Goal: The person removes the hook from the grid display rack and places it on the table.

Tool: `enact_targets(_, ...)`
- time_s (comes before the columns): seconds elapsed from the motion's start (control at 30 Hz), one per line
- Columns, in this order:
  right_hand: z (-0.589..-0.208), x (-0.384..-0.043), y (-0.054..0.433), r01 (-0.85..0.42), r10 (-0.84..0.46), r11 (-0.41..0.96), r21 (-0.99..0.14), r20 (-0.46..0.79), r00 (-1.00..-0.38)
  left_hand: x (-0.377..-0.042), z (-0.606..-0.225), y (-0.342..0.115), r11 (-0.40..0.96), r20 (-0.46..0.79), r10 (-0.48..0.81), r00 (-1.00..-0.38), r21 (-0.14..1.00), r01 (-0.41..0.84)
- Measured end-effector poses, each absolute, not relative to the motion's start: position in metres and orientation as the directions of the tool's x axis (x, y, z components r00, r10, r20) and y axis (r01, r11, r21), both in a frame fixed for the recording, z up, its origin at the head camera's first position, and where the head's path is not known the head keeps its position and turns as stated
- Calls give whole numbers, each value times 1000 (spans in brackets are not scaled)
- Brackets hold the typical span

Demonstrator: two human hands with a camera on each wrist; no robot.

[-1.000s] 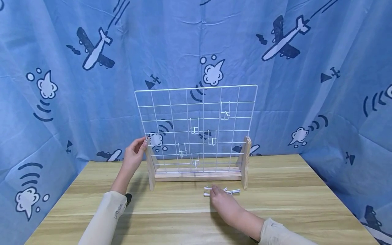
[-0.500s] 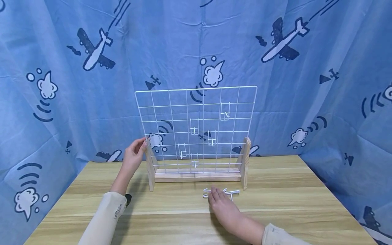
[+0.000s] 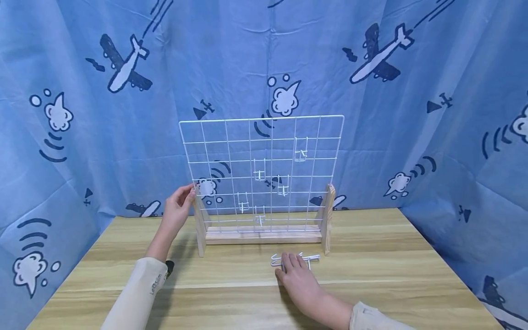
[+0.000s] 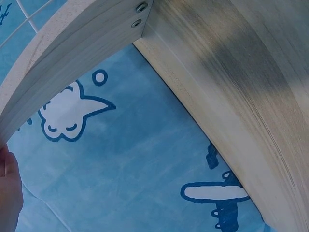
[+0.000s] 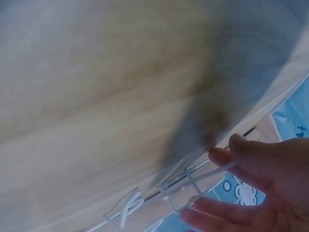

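Observation:
A white wire grid panel (image 3: 261, 119) stands in a wooden base, its left wooden upright (image 3: 200, 233) beside my left hand (image 3: 176, 208). The thumb and fingers of that hand hold the top of this upright at the panel's edge. Over the tabletop in front of the base, my right hand (image 3: 300, 284) lies across loose white wire hooks (image 3: 315, 257). Its fingers reach forward onto them, the thumb spread apart to the left. In the right wrist view the fingertips touch the wire of the hooks (image 5: 126, 209). The hand partly hides them from above.
Several white hooks, such as the upper right hook (image 3: 301, 155), hang on the panel. The right upright (image 3: 327, 220) stands behind the loose hooks. A blue curtain (image 3: 231, 55) printed with planes surrounds the wooden table (image 3: 371, 261) at the back and sides.
My right hand has flattened over the loose hooks, its thumb now spread out to the left; the hooks have shifted slightly under it. The left hand keeps its hold on the upright.

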State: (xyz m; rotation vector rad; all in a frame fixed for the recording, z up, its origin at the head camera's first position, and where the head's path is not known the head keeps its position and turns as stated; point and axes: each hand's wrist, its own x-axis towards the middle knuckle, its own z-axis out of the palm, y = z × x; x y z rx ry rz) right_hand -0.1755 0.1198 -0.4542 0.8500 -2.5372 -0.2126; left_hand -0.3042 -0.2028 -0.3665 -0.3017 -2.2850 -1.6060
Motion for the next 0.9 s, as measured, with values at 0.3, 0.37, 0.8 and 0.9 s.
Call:
enact_targets(0.3,-454,-174,119,-526,-598,802,285,362,-716,-304,-366,-201,337,381,-21,-924,873,352)
enact_targets(0.37,-454,-174,119,-528,-596,803,276,365,-715,-305,-366,-202,340,386,-25,-922,871,355)
enact_targets(0.8,-451,-171,120,-526,-581,814,247,363,-728,-304,-366,-202,325,388,-28,-921,875,358)
enact_targets(0.9,-448,-171,121,-533,-579,815,227,362,-731,-304,-367,-202,329,389,-32,-920,874,358)
